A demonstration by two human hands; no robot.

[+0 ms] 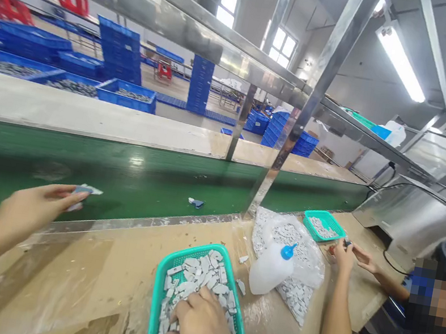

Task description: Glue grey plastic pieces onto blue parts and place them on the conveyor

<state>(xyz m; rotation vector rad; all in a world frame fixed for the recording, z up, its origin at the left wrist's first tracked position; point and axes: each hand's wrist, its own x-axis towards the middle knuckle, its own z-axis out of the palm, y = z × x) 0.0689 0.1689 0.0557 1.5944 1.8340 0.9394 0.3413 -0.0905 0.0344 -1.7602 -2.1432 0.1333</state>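
My left hand is over the near edge of the green conveyor belt. Its thumb and fingers pinch a small blue-grey and white plastic piece. My right hand reaches down into a teal basket full of small light-grey plastic parts. Its thumb stands apart from the fingers, whose tips lie among the parts. Another blue-grey and white piece rests on the belt.
A white bottle with a blue cap stands by a clear bag of parts. On the right, a co-worker's hands hold something small near another teal basket. A metal post rises from the table edge. Blue crates stand beyond the belt.
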